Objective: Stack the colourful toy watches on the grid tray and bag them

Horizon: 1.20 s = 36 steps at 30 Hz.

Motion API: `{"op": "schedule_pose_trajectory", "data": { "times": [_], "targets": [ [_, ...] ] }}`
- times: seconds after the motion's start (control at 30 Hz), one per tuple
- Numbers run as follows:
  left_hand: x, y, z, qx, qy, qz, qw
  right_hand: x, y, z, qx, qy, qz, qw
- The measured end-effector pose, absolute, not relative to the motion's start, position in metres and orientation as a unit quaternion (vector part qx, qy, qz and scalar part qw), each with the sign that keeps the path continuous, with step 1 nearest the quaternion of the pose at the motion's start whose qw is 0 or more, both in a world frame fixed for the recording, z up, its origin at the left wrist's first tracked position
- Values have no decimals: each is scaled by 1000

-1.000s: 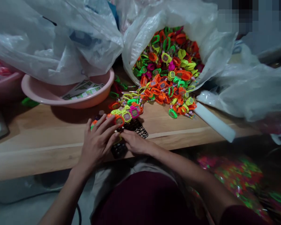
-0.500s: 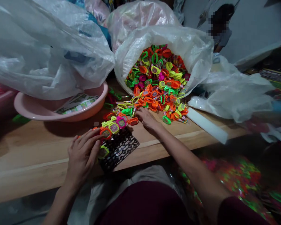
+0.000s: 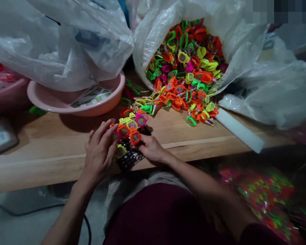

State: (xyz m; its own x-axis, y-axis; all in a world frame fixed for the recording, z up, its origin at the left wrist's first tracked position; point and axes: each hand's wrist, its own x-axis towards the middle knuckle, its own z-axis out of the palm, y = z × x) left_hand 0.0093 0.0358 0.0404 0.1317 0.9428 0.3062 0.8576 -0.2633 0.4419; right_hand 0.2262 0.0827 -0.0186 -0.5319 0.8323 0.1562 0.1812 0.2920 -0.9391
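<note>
Neon plastic toy watches (image 3: pixel 135 137) crowd a black plastic grid (image 3: pixel 129 160) on a wooden table (image 3: pixel 40 166) as a seated person works at them with both bare hands. The right hand (image 3: pixel 151 148), out at the edge of the loose pile half a second ago, is back at the grid, its fingers (image 3: pixel 145 144) held close together and pressed down beside an orange watch. The left hand (image 3: pixel 99 149) stands opposite, its fingers (image 3: pixel 104 131) spread and curved against the near side of the cluster. With the two hands now closing in from either side, the watches sit in a tight group over the grid, though hands and straps hide much of it. Neither hand appears to pinch anything, but from this angle that is hard to say for certain. Behind them, a heap of orange, green, yellow and pink watches (image 3: pixel 183 75) spills from the mouth of a white plastic sack (image 3: pixel 150 37) across the tabletop. A pink basin (image 3: pixel 118 92) holding a printed sheet (image 3: pixel 91 96) stands to the left under another sack (image 3: pixel 61 41), while a white strip (image 3: pixel 239 131) lies across the table's right side — its use unclear.
</note>
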Motion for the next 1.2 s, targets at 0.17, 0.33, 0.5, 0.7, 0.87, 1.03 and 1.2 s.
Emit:
{"op": "schedule_pose_trajectory", "data": {
  "times": [0.17,0.33,0.5,0.7,0.87,1.03,1.2],
  "targets": [
    [9,35,38,756,603,246,66,207,85,-40,-335,-805,374,317],
    [13,38,48,776,600,191,38,194,83,-51,-326,-869,269,259],
    [16,51,52,815,558,156,9,190,87,-34,-316,-888,263,205],
    [14,65,31,823,536,185,-40,324,126,-2,-455,-785,179,380],
    [16,73,28,829,529,177,-36,421,131,-6,-685,-662,84,291],
    [17,80,26,838,516,178,-31,399,106,-25,-567,-748,172,301],
    [14,80,28,844,512,160,-7,414,126,-1,-603,-718,136,320]
  ]
}}
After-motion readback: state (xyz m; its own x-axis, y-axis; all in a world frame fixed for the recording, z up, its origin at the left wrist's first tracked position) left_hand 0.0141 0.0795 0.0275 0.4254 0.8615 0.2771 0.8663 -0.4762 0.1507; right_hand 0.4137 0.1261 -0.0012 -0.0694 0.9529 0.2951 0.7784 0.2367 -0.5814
